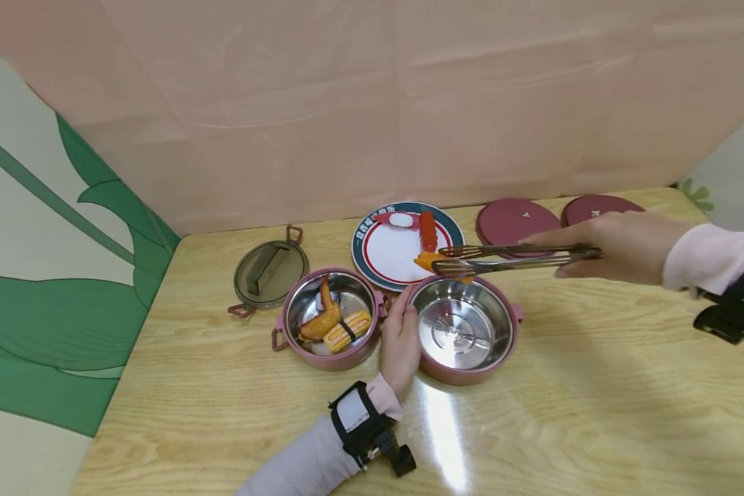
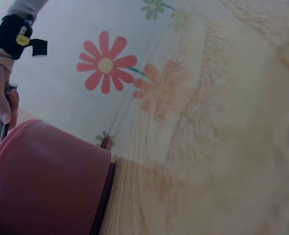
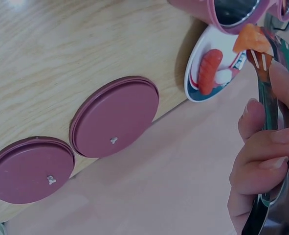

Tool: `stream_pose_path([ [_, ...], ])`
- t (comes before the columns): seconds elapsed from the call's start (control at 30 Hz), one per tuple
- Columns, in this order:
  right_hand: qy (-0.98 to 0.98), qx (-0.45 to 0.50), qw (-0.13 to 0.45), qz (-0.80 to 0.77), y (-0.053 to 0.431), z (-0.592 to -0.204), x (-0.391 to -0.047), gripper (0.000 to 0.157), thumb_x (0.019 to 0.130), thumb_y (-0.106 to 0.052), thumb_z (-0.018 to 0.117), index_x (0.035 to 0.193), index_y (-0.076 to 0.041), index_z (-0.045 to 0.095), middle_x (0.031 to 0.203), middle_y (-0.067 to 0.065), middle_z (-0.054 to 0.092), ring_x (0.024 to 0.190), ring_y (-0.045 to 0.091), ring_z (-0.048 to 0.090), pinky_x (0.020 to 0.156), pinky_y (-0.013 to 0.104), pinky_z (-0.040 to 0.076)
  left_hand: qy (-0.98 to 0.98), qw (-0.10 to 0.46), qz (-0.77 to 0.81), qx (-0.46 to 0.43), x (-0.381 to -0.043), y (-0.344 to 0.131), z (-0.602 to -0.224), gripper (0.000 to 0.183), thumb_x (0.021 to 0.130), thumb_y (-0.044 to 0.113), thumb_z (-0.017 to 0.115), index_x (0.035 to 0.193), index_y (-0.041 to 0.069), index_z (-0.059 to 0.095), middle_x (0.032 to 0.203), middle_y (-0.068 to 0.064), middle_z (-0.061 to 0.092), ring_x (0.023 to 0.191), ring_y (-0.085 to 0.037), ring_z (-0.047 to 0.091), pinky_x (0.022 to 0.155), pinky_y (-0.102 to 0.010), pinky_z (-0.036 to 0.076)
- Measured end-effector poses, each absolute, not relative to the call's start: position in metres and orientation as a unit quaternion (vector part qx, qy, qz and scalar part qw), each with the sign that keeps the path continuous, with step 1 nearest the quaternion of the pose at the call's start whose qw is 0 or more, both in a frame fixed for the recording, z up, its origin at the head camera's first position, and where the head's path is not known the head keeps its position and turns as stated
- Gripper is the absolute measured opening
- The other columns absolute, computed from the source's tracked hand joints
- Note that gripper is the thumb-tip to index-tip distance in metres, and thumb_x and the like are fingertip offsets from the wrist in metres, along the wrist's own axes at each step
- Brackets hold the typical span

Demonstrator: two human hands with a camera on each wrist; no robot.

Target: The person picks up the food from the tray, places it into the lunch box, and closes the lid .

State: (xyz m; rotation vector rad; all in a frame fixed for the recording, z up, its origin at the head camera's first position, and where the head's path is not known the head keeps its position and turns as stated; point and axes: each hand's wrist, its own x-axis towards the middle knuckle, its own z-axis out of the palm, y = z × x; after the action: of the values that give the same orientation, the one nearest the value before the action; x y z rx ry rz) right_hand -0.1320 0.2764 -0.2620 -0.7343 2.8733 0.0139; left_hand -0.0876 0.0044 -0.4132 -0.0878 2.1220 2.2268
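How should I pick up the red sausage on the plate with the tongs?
Probably pinch the red sausage across its middle, coming straight down from above. It lies flat and long on the plate, so the tongs can close on its two long sides. The white piece lies close to its far end, so stay clear of that.

Metal tongs (image 1: pixel 514 258): level above tabletop, tips pinching orange food piece (image 1: pixel 430 261) at plate edge, just above empty bowl's rim. Empty bowl (image 1: pixel 465 329): pink outside, steel inside, upright on tabletop, beside filled bowl.
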Motion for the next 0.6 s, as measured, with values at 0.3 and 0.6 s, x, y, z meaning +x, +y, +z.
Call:
stream_pose_path([
  [0.3,0.964,-0.251,0.091,-0.008,0.281,-0.264,-0.118,0.062,0.079,-0.035,0.077,0.136,-0.039,0.054,0.080,-0.019,0.066,0.050,-0.002,0.040,0.048,0.017,0.035,0.696,0.027,0.718,-0.018,-0.088,0.005,-0.413,0.045,0.101,0.006,0.034,0.146,0.004,0.040,0.152,-0.011,0.041,0.142,-0.020,0.034,0.120,-0.039,0.027],
  [0.6,0.957,-0.284,0.059,-0.001,0.287,-0.267,-0.111,0.055,0.075,-0.035,0.080,0.127,-0.035,0.063,0.087,-0.022,0.070,0.061,-0.011,0.047,0.056,0.021,0.046,0.699,0.025,0.715,-0.015,-0.088,0.005,-0.413,0.045,0.101,0.005,0.033,0.146,0.004,0.039,0.153,-0.011,0.039,0.143,-0.021,0.033,0.121,-0.039,0.024],
])
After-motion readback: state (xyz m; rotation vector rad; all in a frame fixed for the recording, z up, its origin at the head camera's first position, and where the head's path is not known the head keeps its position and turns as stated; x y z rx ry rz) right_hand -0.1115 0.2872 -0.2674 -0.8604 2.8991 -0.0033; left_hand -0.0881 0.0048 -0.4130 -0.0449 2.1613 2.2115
